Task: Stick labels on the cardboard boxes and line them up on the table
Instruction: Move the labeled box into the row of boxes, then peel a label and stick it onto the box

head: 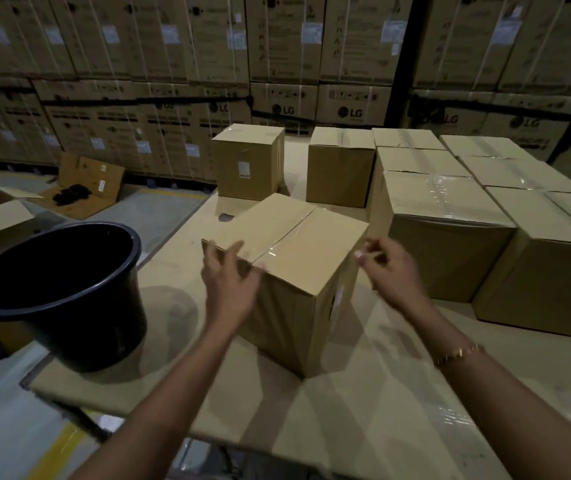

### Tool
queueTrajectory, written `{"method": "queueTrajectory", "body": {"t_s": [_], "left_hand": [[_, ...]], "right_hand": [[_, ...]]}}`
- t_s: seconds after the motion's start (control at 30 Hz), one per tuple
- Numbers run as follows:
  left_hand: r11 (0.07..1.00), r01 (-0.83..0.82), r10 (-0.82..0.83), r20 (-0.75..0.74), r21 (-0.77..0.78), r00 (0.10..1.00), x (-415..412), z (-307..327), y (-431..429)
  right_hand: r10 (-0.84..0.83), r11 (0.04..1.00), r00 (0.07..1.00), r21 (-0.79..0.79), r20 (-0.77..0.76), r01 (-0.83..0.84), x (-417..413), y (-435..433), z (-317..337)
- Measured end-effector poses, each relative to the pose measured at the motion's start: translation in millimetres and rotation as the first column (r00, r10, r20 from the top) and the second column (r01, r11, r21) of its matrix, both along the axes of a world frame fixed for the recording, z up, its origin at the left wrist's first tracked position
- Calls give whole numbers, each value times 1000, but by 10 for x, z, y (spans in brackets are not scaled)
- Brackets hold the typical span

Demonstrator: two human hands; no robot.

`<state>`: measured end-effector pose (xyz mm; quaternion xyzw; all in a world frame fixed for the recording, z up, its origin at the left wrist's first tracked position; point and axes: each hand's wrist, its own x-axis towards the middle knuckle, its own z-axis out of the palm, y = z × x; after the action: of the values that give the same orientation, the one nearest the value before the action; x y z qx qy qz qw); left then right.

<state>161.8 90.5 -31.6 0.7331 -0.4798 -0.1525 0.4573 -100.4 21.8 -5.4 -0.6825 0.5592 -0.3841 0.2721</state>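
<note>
I'm resting my left hand (232, 278), fingers spread, on the taped box (298, 258) edge; right hand (391, 268) hovering beside it, fingers loosely curled, grasping nothing.

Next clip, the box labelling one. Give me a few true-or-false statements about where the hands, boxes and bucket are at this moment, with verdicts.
1. The left hand touches the near box. True.
2. The right hand presses flat on that box's top. False: it hovers beside the box's right edge, fingers curled.
3. The black bucket stands left of the near box. True.
4. The bucket is full of labels. False: nothing shows inside it.
5. The far box carries a label on its front. True.
</note>
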Motion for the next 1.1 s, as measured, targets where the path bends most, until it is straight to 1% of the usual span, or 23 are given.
{"method": "queueTrajectory", "body": {"t_s": [0.07,0.1,0.13,0.23,0.3,0.33,0.4,0.43,0.47,0.5,0.53,0.57,0.63,0.67,0.73,0.77,0.87,0.9,0.93,1.0,1.1], "left_hand": [[997,83,-83,64,-1,994,-404,-52,253],[992,127,-126,85,2,988,-581,-67,360],[986,166,-167,96,14,981,-715,-81,443],[960,254,-263,72,121,962,-873,-99,534],[950,269,-288,108,157,952,-807,-115,521],[953,261,-282,139,153,949,-736,-133,512],[969,212,-232,173,124,957,-535,-187,505],[979,171,-189,182,107,965,-414,-215,500],[987,131,-146,186,93,972,-293,-243,495],[991,99,-113,180,86,977,-181,-267,482],[993,84,-97,164,84,982,-90,-287,463],[993,80,-91,137,87,986,-25,-301,439],[994,78,-85,93,81,992,34,-302,375],[995,73,-80,104,67,991,44,-286,338],[998,44,-50,183,36,982,73,-190,248],[1000,4,-5,224,3,975,103,-102,191],[978,-117,170,331,-174,928,284,249,-44],[973,-132,195,371,-189,908,367,352,-141],[977,-137,192,406,-162,893,453,425,-243],[991,-124,131,441,-45,888,582,481,-423],[991,-70,19,405,111,914,631,413,-572]], "right_hand": [[-44,999,995,16,-85,46,-86,-391,32],[-30,997,993,68,-118,38,-115,-553,58],[2,990,993,139,-120,15,-136,-693,72],[157,932,988,331,-7,-146,-135,-887,107],[219,906,976,369,14,-208,-100,-895,81],[214,915,977,349,10,-204,-84,-876,43],[164,952,986,262,7,-160,-71,-773,-61],[148,964,988,217,41,-154,-76,-678,-126],[136,969,985,195,109,-155,-91,-591,-212],[121,966,974,202,192,-160,-111,-513,-307],[98,955,961,247,259,-164,-128,-437,-398],[88,932,951,312,295,-183,-135,-374,-492],[127,874,957,427,260,-232,-102,-268,-675],[153,862,964,448,216,-237,-67,-225,-730],[178,892,972,391,156,-226,26,-174,-710],[180,921,976,329,124,-211,64,-188,-645],[149,985,988,98,-32,-145,161,-311,-339],[124,992,988,38,-95,-121,199,-344,-220],[102,994,983,-12,-156,-106,243,-377,-126],[76,993,965,-68,-252,-96,341,-425,-14],[47,992,936,-94,-349,-84,473,-498,-6]]}}
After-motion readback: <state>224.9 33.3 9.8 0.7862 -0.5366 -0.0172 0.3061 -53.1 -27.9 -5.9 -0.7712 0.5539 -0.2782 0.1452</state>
